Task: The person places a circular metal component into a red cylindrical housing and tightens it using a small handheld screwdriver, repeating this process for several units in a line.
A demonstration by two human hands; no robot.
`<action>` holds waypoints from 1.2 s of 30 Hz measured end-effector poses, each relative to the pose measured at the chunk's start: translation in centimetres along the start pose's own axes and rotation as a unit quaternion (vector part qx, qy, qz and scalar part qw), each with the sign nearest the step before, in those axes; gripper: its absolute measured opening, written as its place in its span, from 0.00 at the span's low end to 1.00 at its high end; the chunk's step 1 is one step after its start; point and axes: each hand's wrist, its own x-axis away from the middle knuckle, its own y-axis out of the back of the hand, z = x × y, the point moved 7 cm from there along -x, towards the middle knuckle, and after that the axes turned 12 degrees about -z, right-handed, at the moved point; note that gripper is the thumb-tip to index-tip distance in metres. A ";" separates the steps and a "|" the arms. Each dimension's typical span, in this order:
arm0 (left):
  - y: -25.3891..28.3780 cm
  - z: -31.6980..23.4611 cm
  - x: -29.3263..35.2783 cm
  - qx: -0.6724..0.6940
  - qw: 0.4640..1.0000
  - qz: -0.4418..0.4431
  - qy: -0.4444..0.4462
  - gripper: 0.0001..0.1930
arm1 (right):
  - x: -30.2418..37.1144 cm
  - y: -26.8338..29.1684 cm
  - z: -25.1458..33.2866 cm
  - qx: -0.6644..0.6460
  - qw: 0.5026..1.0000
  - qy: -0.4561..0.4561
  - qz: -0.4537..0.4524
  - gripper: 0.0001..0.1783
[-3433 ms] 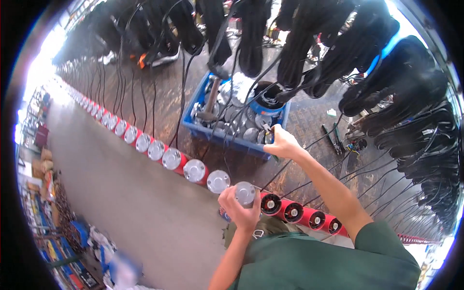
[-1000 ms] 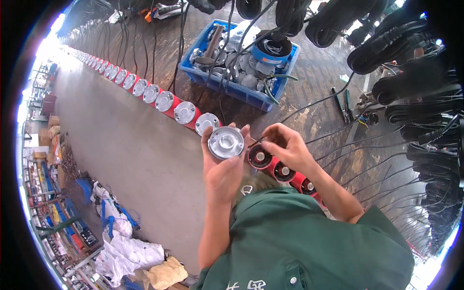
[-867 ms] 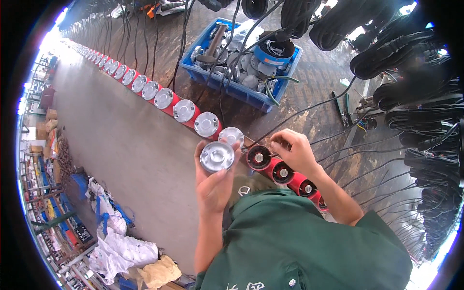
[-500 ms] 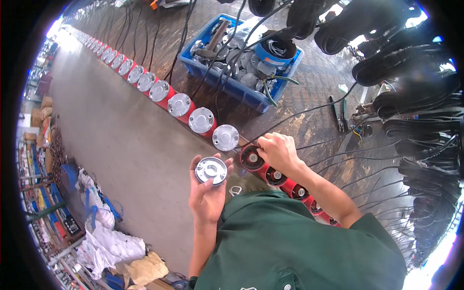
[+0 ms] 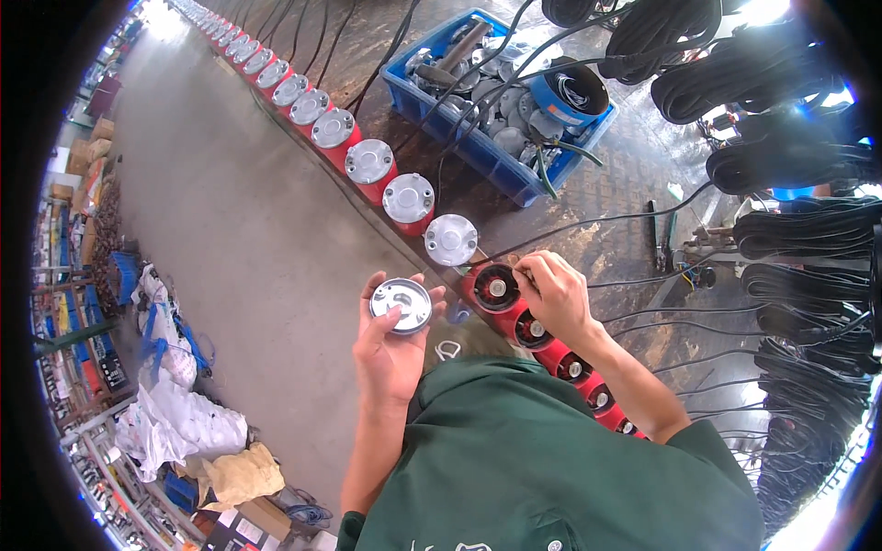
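My left hand (image 5: 390, 354) holds a round silver metal cap (image 5: 401, 306), its hollow side up and my thumb resting over the inside. Closed at the right rim of an open red cylinder (image 5: 496, 287) is my right hand (image 5: 559, 292); whatever its fingertips pinch is too small or hidden to make out. That cylinder shows a dark inside with a pale round core. Just beyond it, a red cylinder carries a silver cap (image 5: 451, 241). Nearer my body, several more uncapped red cylinders (image 5: 531, 329) run along the bench edge.
A blue crate (image 5: 469, 151) on the wooden bench holds loose silver caps, a hammer, pliers and a blue roll. Capped red cylinders (image 5: 369, 163) line the bench edge into the distance. Black cable coils (image 5: 790, 161) hang at right, their leads crossing the bench. White sacks (image 5: 179, 427) lie lower left.
The whole view has shifted, so the bench and crate sit further right and higher. My left thumb has slid further over the cap's inside. My right hand stays at the same cylinder.
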 end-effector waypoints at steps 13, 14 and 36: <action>0.9 0.3 -0.1 -0.018 0.999 -0.041 0.015 0.29 | 1.9 -0.5 0.4 -0.060 0.996 0.057 0.044 0.09; 0.9 0.4 0.0 -0.020 0.999 -0.044 0.013 0.29 | 2.0 -0.6 0.4 -0.054 0.995 0.061 0.051 0.10; 0.5 1.9 -0.2 -0.053 0.998 -0.027 0.037 0.28 | 1.1 -1.4 -0.5 -0.035 0.995 0.044 0.080 0.22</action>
